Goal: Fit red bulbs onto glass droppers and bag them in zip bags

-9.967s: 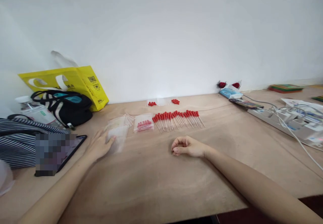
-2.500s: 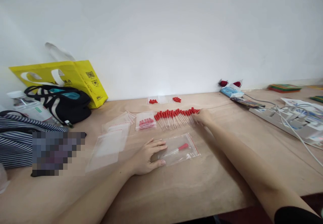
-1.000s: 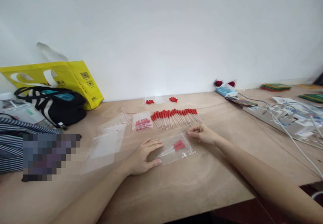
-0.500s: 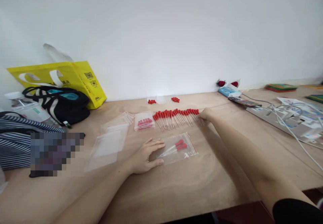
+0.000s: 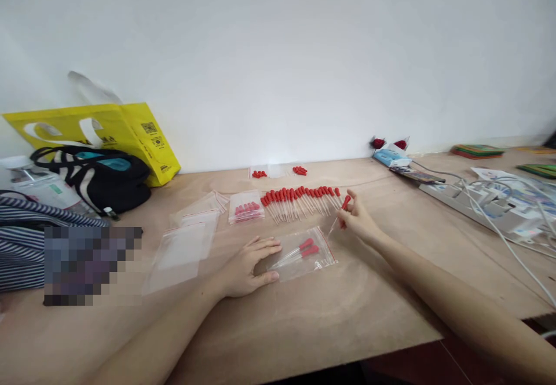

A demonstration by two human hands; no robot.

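Observation:
My left hand (image 5: 251,266) rests spread on the table, its fingers on the left edge of a clear zip bag (image 5: 322,260). Inside that bag lie a couple of red-bulbed droppers (image 5: 309,250). Between the fingers of my right hand (image 5: 357,217) is a single dropper (image 5: 346,202), bulb up, its clear tip pointing down and left near the bag's red-striped mouth. Behind the bag a row of droppers (image 5: 299,195) lies side by side, bulbs toward the wall. Left of the row sits a stack of filled bags (image 5: 246,207) with pink-looking bulbs inside.
Flat clear bags (image 5: 182,252) lie to the left. At the wall are small groups of red bulbs (image 5: 299,171). A yellow bag (image 5: 160,142), black bag (image 5: 121,182) and striped cloth (image 5: 26,252) stand far left. A white power strip (image 5: 482,214) with cables lies right.
My right hand has come back from the row's right end toward the bag, now with a dropper in its fingers. My left hand stays in place on the bag.

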